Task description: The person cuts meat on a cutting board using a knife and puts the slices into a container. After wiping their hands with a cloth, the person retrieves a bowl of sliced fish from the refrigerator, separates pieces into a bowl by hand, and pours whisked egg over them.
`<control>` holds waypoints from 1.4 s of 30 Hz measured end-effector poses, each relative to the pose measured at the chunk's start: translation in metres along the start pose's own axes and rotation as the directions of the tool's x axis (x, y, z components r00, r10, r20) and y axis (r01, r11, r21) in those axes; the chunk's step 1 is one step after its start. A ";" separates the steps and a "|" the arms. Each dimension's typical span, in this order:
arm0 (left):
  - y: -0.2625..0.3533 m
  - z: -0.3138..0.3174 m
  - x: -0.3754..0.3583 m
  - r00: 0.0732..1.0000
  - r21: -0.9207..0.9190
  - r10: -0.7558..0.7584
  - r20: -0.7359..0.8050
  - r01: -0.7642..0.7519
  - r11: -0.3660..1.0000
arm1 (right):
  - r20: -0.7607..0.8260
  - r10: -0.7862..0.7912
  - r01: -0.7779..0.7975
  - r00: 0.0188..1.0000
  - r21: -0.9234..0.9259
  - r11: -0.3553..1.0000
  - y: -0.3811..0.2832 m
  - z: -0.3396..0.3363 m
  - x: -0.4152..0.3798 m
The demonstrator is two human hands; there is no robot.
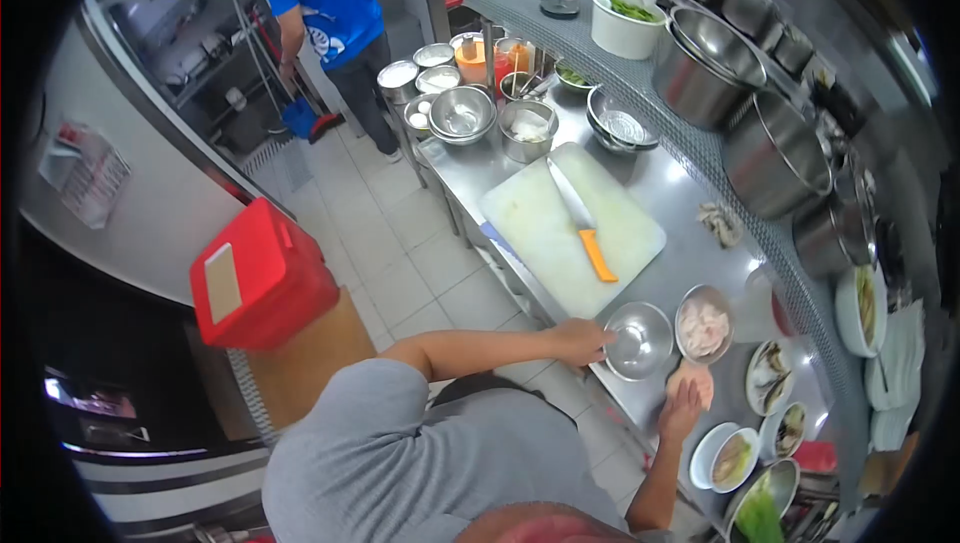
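Note:
My left hand [580,342] is closed on the near rim of a steel mixing bowl [640,341], which looks empty, at the counter's front edge. To the right of that bowl, my right hand [683,405] grips a flat, pale pink piece of raw meat [692,376], with its fingers over the lower part. Just above that piece stands a second steel bowl [703,325] holding pale pink chunks of raw meat. A knife [583,226] with an orange handle lies on the white cutting board [520,213], apart from both hands.
Steel bowls and tubs [462,113] crowd the counter's far end. Dishes of food [768,377] stand at right, beneath a shelf [690,148] carrying large pots. On the floor side is a red box [262,273]. A person in a blue shirt [325,3] stands farther back.

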State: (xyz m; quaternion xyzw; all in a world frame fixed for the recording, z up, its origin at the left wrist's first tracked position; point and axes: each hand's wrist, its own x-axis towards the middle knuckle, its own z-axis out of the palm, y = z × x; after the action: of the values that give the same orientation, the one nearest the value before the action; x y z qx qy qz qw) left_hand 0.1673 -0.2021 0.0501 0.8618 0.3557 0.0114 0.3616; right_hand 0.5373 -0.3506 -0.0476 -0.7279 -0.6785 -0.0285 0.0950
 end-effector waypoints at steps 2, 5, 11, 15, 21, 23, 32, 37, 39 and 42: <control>-0.010 0.024 0.019 1.000 0.044 0.020 -0.020 -0.019 0.999 | 0.153 0.191 -0.188 0.970 -0.031 0.982 0.017 -0.010 -0.006; -0.013 0.035 0.024 0.999 0.059 0.011 -0.050 -0.008 0.998 | 0.107 0.337 -0.341 0.935 0.019 0.940 0.012 -0.050 0.013; -0.006 0.050 0.034 0.988 -0.053 -0.080 -0.135 0.073 0.996 | -0.257 -0.128 0.164 0.958 0.127 0.978 -0.015 -0.049 0.089; 0.014 0.038 0.018 0.954 -0.122 -0.205 -0.219 0.182 0.976 | -0.108 -0.195 0.214 0.975 0.209 0.954 0.008 -0.022 0.106; 0.006 0.050 0.013 0.891 -0.162 -0.337 -0.305 0.300 0.940 | -0.220 -0.342 0.390 0.914 0.231 0.891 0.001 -0.031 0.078; 0.014 0.058 0.012 0.883 -0.197 -0.371 -0.287 0.325 0.925 | -0.180 -0.331 0.368 0.926 0.247 0.896 -0.007 -0.042 0.057; 0.006 0.070 0.017 0.897 -0.142 -0.278 -0.343 0.243 0.960 | -0.075 -0.278 0.288 0.958 0.252 0.924 0.009 -0.079 0.062; 0.018 0.048 -0.006 0.906 -0.195 -0.267 -0.328 0.212 0.958 | 0.118 -0.313 0.305 0.942 0.082 0.949 0.006 -0.075 0.090; 0.009 0.047 -0.022 0.900 -0.159 -0.257 -0.353 0.213 0.964 | 0.110 -0.307 0.301 0.945 0.068 0.951 0.013 -0.049 0.104; -0.022 0.070 -0.036 0.859 -0.119 -0.201 -0.470 0.164 0.979 | 0.240 -0.298 0.306 0.924 0.004 0.952 0.028 -0.023 0.118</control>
State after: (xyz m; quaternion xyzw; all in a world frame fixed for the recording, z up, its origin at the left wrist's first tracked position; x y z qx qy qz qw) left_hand 0.1467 -0.2566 -0.0074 0.7804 0.5133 0.2035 0.2934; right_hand 0.5759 -0.2401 -0.0077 -0.6143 -0.7884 0.0332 -0.0046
